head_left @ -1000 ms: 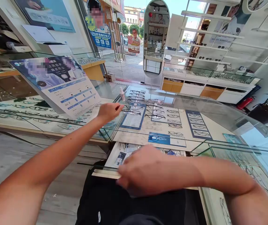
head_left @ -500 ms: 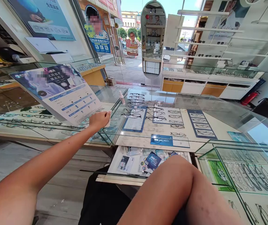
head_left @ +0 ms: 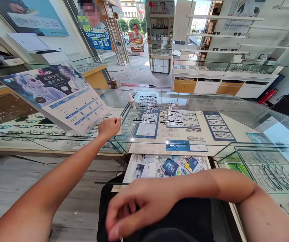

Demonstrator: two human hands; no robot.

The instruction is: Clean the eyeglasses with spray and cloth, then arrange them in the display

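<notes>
On the glass counter top (head_left: 124, 137), my left hand (head_left: 109, 128) is closed in a fist. A small white folded piece (head_left: 120, 127), perhaps a cloth or tissue, pokes out from under its fingers. Just left of it stands a printed calendar-like display card (head_left: 76, 104). My right hand (head_left: 139, 208) is low in front of my dark clothing, with fingers curled in and thumb near the fingertips. A tiny pale tip shows below that thumb; what it belongs to is hidden. Beyond the right forearm an open drawer (head_left: 129, 176) contains leaflets and a blue packet (head_left: 170, 167).
A small white spray bottle (head_left: 132, 102) stands on the glass. Several eyeglass frames (head_left: 171, 122) are in rows ahead, with a blue leaflet (head_left: 177, 145) nearer. Glass display edges (head_left: 237, 158) rise at the right. An oval mirror (head_left: 159, 40) stands farther off.
My right hand has come into view from behind the forearm, and the forearm has swung across my lap. My left hand keeps its place on the counter. The view has tilted slightly down.
</notes>
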